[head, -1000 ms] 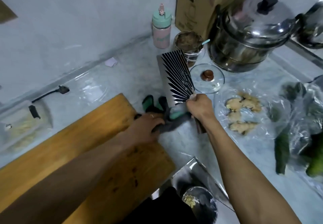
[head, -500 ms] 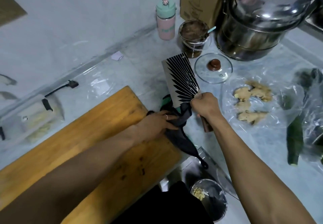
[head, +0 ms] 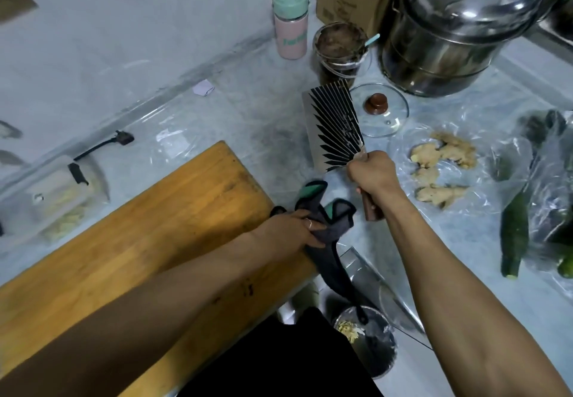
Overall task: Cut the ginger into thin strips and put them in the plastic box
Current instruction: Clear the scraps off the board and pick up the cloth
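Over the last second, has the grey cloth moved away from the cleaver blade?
Yes. The grey cloth came off the cleaver blade, down toward the cutting board corner, gripped by the left hand.

Board [head: 148, 229] sits left on the counter [head: 254, 123], box [head: 52, 198] off its left end. Cleaver [head: 333, 130] is right of the board, blade pointing away; cloth [head: 325, 226] hangs over the board's right corner. Ginger [head: 440, 167] lies right of the cleaver, lid [head: 381, 111] behind it, pot [head: 449, 40] at back right, bottle [head: 290, 18] and jar [head: 341, 52] to the pot's left.
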The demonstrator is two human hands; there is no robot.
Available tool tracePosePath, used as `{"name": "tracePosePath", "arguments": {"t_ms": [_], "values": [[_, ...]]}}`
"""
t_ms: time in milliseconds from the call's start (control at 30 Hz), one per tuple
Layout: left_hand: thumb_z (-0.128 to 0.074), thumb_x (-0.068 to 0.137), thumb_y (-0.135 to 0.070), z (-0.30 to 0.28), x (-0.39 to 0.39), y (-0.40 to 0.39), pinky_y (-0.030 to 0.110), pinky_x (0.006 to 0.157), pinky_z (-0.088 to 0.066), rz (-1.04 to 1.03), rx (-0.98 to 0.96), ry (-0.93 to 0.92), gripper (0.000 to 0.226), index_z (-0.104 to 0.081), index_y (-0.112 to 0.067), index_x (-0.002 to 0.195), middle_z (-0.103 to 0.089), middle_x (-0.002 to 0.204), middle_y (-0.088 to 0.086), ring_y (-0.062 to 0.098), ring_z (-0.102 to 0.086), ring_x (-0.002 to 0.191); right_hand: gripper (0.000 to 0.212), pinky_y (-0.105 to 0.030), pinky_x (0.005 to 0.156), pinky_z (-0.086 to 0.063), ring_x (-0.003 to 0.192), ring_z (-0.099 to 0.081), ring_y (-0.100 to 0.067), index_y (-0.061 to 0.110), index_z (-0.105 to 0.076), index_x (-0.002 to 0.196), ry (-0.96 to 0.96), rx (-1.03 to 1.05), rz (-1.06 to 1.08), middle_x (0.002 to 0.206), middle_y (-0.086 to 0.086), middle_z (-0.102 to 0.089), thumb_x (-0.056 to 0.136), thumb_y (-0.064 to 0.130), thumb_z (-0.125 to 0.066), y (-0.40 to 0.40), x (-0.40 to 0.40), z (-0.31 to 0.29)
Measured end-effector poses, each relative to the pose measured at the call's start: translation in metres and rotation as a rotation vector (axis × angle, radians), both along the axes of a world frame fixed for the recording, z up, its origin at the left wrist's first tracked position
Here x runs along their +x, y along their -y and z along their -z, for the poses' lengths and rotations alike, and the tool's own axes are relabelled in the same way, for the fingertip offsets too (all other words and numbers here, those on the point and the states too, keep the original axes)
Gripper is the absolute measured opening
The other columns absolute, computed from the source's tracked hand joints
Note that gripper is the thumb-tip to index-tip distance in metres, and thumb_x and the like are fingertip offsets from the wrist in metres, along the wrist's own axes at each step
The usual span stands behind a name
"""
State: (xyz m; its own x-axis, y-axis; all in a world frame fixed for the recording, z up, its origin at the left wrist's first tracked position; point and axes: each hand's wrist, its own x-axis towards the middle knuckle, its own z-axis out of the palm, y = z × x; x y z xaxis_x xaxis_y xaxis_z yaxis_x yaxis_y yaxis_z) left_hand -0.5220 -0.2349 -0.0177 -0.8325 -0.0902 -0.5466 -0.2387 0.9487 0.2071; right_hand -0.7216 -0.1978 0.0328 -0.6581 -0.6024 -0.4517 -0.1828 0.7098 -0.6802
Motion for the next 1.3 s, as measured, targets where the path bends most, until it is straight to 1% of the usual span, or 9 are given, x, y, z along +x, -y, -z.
{"name": "tracePosePath", "arguments": {"t_ms": [167,467,600,733,933,1000,1067,1167,1300], "values": [[-0.044,0.099,-0.013,-0.007,0.011,0.040,0.036,0.110,-0.035,-0.129,-0.094,-0.084,0.045,-0.057,-0.038,0.134,-0.039,0.153,-0.008,0.024,-0.033,0.139,0.023,-0.022,0.048,-0.043,0.058,-0.062,-0.023,0.008,-0.057,0.075,0.021,-0.004,-0.026,0.071,-0.008,-0.062,0.093,0.019,-0.049,-0.011,0.013,0.000],[-0.052,0.080,-0.011,-0.044,0.112,0.086,0.047,0.091,-0.051,-0.966,-0.297,-0.395,0.043,-0.071,-0.028,0.115,-0.062,0.132,0.002,0.037,-0.053,0.114,0.014,-0.012,0.041,-0.038,0.065,-0.056,-0.020,0.005,-0.057,0.086,0.041,-0.023,-0.171,0.070,-0.004,-0.056,0.094,0.009,-0.046,-0.006,0.036,0.011],[-0.054,0.083,-0.003,-0.041,0.132,0.044,0.037,0.100,-0.047,-1.261,-0.186,-0.629,0.037,-0.074,-0.017,0.111,-0.068,0.122,0.007,0.032,-0.059,0.112,0.018,-0.028,0.068,-0.040,0.089,-0.059,-0.030,0.004,-0.058,0.093,0.009,-0.031,-0.311,0.087,-0.008,-0.058,0.097,0.013,-0.044,0.013,0.050,0.023],[-0.055,0.090,0.000,-0.042,0.147,0.005,0.022,0.092,-0.043,-1.581,-0.050,-0.777,0.033,-0.074,-0.015,0.112,-0.064,0.121,-0.001,0.017,-0.058,0.106,0.010,-0.030,0.073,-0.036,0.086,-0.052,-0.027,0.006,-0.052,0.090,-0.026,0.008,-0.366,0.090,-0.010,-0.056,0.095,0.011,-0.046,0.019,0.061,0.036],[-0.059,0.088,-0.003,-0.037,0.192,-0.019,0.034,0.105,-0.039,-1.622,-0.166,-0.694,0.033,-0.071,-0.008,0.118,-0.060,0.133,0.016,0.034,-0.053,0.123,0.028,-0.035,0.078,-0.039,0.089,-0.055,-0.029,0.013,-0.041,0.065,-0.176,0.084,-0.511,0.077,-0.011,-0.054,0.085,0.024,-0.025,0.014,0.067,0.042],[-0.056,0.085,-0.027,-0.031,0.202,-0.025,0.039,0.106,-0.038,-1.560,-0.153,-0.580,0.044,-0.069,-0.008,0.123,-0.056,0.136,0.020,0.037,-0.050,0.125,0.038,-0.040,0.089,-0.044,0.107,-0.056,-0.038,0.003,-0.057,0.093,-0.247,0.158,-0.547,0.108,-0.022,-0.059,0.080,0.030,-0.034,0.011,0.074,0.045],[-0.047,0.081,-0.048,-0.017,0.207,-0.030,0.046,0.107,-0.038,-1.516,-0.174,-0.519,0.059,-0.069,-0.013,0.123,-0.052,0.138,0.020,0.038,-0.046,0.127,0.049,-0.046,0.101,-0.040,0.122,-0.044,-0.042,-0.002,-0.048,0.130,-0.361,0.179,-0.527,0.134,-0.026,-0.045,0.088,0.023,-0.051,0.007,0.082,0.045],[-0.042,0.084,-0.054,0.002,0.207,-0.031,0.052,0.108,-0.038,-1.444,-0.206,-0.438,0.059,-0.069,-0.019,0.123,-0.052,0.139,0.021,0.040,-0.042,0.132,0.046,-0.047,0.100,-0.038,0.120,-0.042,-0.040,-0.006,-0.048,0.129,-0.472,-0.018,-0.538,0.132,-0.026,-0.043,0.090,0.016,-0.058,0.002,0.098,0.038],[-0.041,0.083,-0.040,-0.004,0.207,-0.039,0.052,0.106,-0.039,-1.352,-0.169,-0.360,0.052,-0.069,-0.024,0.124,-0.053,0.139,0.017,0.041,-0.042,0.131,0.026,-0.038,0.088,-0.044,0.104,-0.050,-0.025,0.003,-0.059,0.114,-0.299,-0.254,-0.669,0.113,-0.010,-0.053,0.093,0.018,-0.055,-0.007,0.130,0.027]]}}
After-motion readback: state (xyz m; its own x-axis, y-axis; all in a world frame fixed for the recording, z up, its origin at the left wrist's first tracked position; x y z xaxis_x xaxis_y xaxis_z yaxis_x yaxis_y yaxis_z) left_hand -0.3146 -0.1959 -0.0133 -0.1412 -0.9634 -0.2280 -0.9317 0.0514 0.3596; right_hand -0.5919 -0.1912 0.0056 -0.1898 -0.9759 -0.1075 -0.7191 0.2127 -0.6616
